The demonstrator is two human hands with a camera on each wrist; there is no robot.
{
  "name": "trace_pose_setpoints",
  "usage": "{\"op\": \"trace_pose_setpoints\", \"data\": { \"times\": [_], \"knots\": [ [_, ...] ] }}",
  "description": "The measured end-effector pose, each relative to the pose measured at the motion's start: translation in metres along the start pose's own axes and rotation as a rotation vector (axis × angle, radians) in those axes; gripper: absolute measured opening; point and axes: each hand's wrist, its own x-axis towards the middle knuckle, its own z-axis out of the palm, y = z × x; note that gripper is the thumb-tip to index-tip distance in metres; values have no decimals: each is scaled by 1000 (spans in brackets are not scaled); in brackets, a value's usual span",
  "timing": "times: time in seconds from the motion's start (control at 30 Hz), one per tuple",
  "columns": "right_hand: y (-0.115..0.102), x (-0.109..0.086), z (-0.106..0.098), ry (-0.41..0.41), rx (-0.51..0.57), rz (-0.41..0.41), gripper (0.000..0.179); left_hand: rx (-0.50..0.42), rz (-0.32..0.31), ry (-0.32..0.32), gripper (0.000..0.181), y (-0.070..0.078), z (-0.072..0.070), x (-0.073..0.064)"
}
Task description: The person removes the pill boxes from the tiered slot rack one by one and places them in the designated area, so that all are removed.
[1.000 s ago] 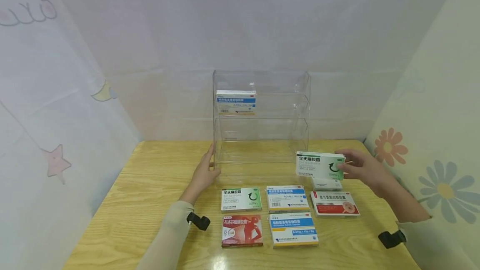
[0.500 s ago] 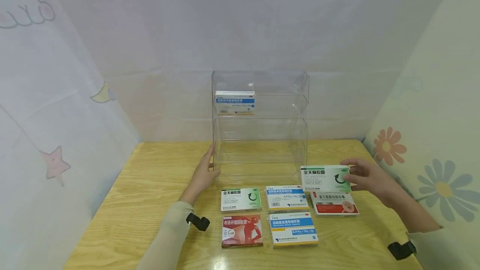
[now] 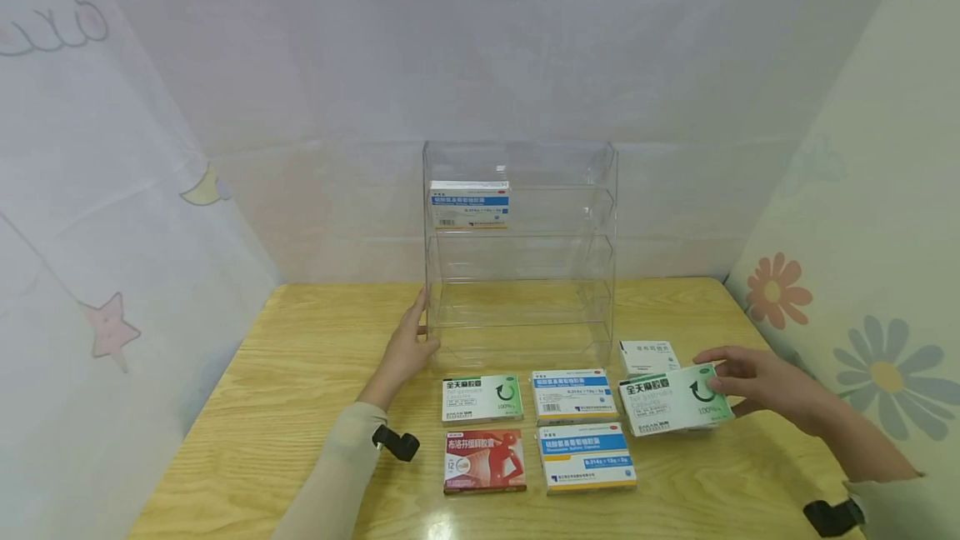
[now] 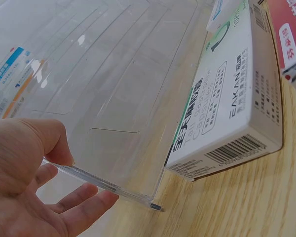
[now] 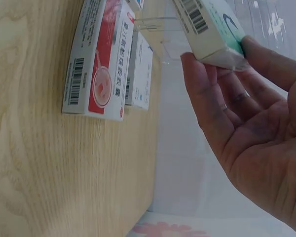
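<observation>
My right hand [image 3: 761, 386] pinches one end of a green-and-white medicine box [image 3: 675, 400] between thumb and fingers. The box is held up, tilted, and in the head view it covers most of the red-and-white medicine box [image 5: 106, 64] lying on the table. On the left, my left hand [image 3: 408, 357] grips the side edge of a clear tiered display rack [image 3: 521, 302]. Thumb and fingers lie on opposite sides of its panel in the left wrist view. One blue-and-white medicine box [image 3: 470, 207] stands at the left of an upper tier.
In front of the rack lie a second green-and-white box [image 3: 481, 400], a red box [image 3: 484, 462] and two blue-and-white boxes, one behind [image 3: 574, 394] and one nearer [image 3: 587, 458]. A small white box [image 3: 648, 357] lies right of the rack. Fabric walls surround the wooden table [image 3: 300, 407].
My right hand has carried the green-and-white box down and to the right, away from the rack, uncovering the small white box. The left hand has stayed at the rack's side.
</observation>
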Motion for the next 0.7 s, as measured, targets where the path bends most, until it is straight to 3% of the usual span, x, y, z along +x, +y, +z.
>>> {"op": "trace_pose_setpoints", "data": {
  "times": [0.2,0.5,0.7],
  "knots": [
    [13,-8,-5,-111,60,18,44,13,-7,4,101,-2,0,1],
    [29,-18,-6,-112,108,88,43,6,5,5,102,-2,0,1],
    [43,-24,-3,-147,177,68,42,2,-2,3,103,-2,0,1]
  ]
}}
